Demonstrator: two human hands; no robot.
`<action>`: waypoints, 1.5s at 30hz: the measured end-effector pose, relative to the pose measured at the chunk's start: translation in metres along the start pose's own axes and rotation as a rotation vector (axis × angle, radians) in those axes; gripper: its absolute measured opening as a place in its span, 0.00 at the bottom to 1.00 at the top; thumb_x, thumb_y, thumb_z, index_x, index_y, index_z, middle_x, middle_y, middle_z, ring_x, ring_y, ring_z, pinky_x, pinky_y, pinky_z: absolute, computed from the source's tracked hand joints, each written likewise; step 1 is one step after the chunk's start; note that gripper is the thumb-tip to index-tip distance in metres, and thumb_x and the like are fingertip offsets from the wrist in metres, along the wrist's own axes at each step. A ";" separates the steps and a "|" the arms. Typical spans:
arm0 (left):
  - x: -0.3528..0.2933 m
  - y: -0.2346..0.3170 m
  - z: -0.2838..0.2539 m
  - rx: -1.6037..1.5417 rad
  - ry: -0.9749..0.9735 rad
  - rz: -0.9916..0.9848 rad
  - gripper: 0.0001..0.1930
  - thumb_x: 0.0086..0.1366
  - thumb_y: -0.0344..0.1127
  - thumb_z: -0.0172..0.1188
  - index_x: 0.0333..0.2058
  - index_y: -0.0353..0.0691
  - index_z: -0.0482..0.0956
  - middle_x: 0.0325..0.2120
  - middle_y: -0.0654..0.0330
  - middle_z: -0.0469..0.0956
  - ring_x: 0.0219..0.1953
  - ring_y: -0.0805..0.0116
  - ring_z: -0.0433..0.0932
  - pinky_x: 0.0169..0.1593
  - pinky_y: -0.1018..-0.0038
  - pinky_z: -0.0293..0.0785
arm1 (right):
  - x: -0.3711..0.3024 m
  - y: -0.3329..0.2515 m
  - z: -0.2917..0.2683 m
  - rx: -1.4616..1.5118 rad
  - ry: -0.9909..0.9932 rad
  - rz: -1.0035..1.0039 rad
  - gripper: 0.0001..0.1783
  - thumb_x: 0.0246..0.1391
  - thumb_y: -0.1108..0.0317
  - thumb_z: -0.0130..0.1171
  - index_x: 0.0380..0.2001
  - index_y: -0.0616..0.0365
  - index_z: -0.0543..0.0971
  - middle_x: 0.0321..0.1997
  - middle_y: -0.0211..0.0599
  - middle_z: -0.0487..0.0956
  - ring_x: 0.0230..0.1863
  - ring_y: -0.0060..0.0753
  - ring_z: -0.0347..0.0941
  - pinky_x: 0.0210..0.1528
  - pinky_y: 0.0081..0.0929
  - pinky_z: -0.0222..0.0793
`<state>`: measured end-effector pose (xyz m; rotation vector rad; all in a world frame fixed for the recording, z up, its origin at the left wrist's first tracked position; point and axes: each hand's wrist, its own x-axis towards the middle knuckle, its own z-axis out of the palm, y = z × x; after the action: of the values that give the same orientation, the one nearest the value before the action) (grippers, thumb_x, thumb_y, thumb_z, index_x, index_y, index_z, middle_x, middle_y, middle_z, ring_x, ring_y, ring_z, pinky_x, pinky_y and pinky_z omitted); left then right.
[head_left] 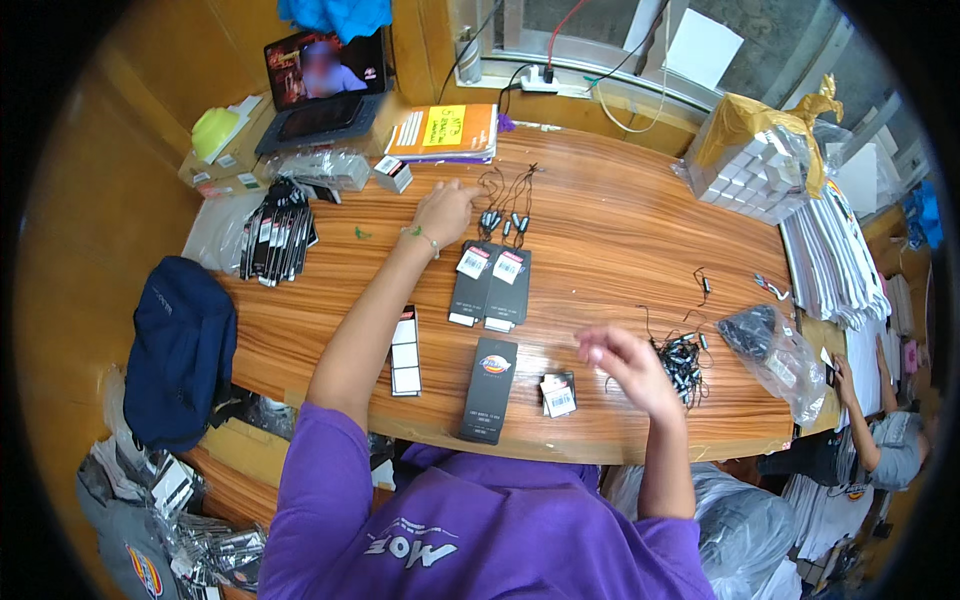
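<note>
My left hand (447,213) reaches over the table with its fingers stretched toward black looped cords (520,205) with small dark tips. The fingertips are at the cords' left edge; whether they touch cannot be made out. Below the cords lie two dark grey hang tags side by side, a left tag (466,298) and a right tag (510,298), each with a white barcode sticker. Closer to me is another dark grey tag (488,400) with a coloured oval logo. My right hand (630,365), fingers apart and loosely bent, hovers between a small stack of barcode labels (559,396) and a tangled cord pile (682,365).
A white label strip (405,355) lies beside my left forearm. Bundled tags (275,240), a small box (393,174), an orange notebook (440,132) and a screen (325,70) stand far left. A carton of white boxes (755,165), folded garments (835,250) and a plastic bag (775,355) line the right. Another person's hand (845,380) shows beyond.
</note>
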<state>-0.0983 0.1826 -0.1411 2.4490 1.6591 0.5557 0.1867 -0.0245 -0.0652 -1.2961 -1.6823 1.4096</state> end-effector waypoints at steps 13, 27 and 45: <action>0.039 -0.011 0.017 0.159 -0.056 -0.017 0.20 0.59 0.29 0.43 0.47 0.57 0.75 0.42 0.53 0.67 0.48 0.54 0.65 0.50 0.56 0.62 | -0.064 0.032 -0.008 0.174 0.227 0.077 0.12 0.55 0.69 0.53 0.41 0.63 0.74 0.35 0.34 0.77 0.39 0.24 0.72 0.44 0.21 0.67; -0.123 0.098 -0.077 -0.514 -0.538 0.204 0.28 0.49 0.50 0.65 0.45 0.37 0.73 0.41 0.53 0.71 0.46 0.58 0.69 0.51 0.68 0.65 | -0.024 0.033 0.030 -0.489 0.105 -0.083 0.25 0.39 0.67 0.66 0.44 0.56 0.75 0.37 0.38 0.71 0.40 0.39 0.69 0.41 0.30 0.66; -0.168 0.116 -0.074 -1.269 -0.215 -0.313 0.18 0.60 0.20 0.51 0.50 0.31 0.66 0.39 0.57 0.74 0.40 0.75 0.74 0.44 0.80 0.71 | -0.027 0.049 0.038 0.221 0.277 0.088 0.06 0.46 0.76 0.62 0.29 0.63 0.76 0.25 0.28 0.74 0.26 0.15 0.66 0.29 0.14 0.63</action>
<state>-0.0792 -0.0233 -0.0752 1.2452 1.0069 0.8733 0.1772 -0.0655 -0.1181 -1.3796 -1.2652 1.3511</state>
